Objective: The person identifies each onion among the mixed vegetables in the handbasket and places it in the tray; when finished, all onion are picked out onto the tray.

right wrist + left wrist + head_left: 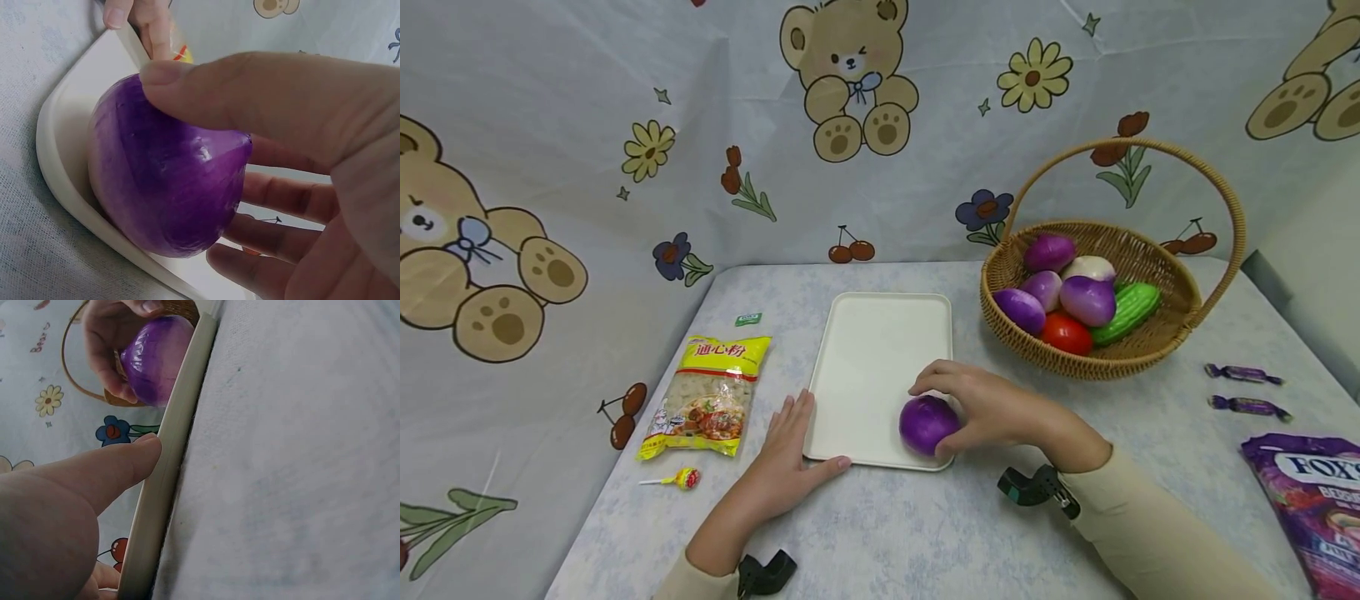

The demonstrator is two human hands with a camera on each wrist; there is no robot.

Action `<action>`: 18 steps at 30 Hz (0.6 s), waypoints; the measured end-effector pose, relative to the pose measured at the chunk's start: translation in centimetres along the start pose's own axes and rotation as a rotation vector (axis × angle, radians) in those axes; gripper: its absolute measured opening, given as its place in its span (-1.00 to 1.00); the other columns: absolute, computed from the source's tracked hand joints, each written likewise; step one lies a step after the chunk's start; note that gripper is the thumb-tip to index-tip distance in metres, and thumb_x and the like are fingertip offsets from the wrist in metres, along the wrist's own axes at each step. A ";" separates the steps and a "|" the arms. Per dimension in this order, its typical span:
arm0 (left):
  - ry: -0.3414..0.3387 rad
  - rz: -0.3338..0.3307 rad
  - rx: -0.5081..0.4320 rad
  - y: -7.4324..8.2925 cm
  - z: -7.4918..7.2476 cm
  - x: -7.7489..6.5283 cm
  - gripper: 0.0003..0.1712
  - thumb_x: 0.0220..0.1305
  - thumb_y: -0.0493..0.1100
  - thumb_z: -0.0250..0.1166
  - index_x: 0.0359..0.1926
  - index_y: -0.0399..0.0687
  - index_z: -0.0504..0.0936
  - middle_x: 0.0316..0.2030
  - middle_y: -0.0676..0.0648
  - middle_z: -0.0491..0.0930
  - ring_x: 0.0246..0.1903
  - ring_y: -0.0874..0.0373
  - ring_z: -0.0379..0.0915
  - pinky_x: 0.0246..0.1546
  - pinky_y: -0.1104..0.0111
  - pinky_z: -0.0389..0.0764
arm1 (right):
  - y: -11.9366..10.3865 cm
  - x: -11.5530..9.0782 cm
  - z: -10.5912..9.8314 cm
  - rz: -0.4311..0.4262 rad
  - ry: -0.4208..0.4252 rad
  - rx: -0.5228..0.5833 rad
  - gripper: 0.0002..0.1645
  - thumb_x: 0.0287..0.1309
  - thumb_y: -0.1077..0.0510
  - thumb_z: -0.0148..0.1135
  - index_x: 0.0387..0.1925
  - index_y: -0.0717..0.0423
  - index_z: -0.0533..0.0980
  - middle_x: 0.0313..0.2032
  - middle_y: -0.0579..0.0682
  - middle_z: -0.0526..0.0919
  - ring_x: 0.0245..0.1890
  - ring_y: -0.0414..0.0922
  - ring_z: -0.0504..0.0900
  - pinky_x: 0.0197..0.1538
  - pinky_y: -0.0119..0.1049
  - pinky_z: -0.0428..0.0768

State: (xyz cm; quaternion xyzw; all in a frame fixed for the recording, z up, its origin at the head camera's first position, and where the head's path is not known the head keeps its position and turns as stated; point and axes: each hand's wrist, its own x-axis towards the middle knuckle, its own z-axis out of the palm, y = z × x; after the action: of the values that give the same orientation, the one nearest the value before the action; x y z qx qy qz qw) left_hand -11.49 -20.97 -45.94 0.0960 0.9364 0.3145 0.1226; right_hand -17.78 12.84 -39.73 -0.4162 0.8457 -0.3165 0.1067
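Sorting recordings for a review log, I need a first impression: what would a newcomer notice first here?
Probably the glossy purple onion at the white tray's near right corner, gripped by the right hand. Next might come the wicker basket of vegetables at the table's back right, then the cartoon bear high on the backdrop.

The tray runs off the bottom of the left wrist view. At its near right corner, purple onion: right hand covers part of it; tray rim hides the base in the left wrist view, contact with tray floor can't be told. Left of tray, green packet: print too small. Well right of tray, purple bag cut by head view's right edge. Beyond tray, rightward, basket: white vegetable partly covered.
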 end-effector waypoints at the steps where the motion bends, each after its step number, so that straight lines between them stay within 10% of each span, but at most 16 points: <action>1: 0.001 0.002 0.001 0.0 0.0 0.0 0.45 0.23 0.51 0.36 0.70 -0.20 -0.24 0.67 -0.13 -0.32 0.61 -0.01 -0.62 0.55 0.01 -0.44 | 0.0 0.0 -0.1 -0.001 0.003 -0.009 -0.14 -0.09 0.04 0.76 0.27 0.12 0.58 0.22 -0.12 0.54 0.25 -0.07 0.51 0.33 -0.02 0.51; 18: 0.021 0.035 -0.003 -0.1 0.1 -0.1 0.43 0.25 0.48 0.37 0.69 -0.24 -0.21 0.67 -0.18 -0.29 0.62 -0.08 -0.57 0.55 -0.03 -0.42 | -0.6 -1.2 -3.2 -0.104 0.161 -0.077 -0.37 0.21 -0.01 0.60 0.24 0.12 0.62 0.24 -0.05 0.58 0.24 -0.06 0.57 0.29 -0.03 0.57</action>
State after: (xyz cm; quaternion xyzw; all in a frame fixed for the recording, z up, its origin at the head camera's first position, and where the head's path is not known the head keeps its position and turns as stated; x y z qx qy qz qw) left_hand -11.40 -20.98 -46.10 0.1089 0.9354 0.3188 0.1071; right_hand -18.01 14.90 -36.97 -0.4365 0.8404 -0.3213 0.0056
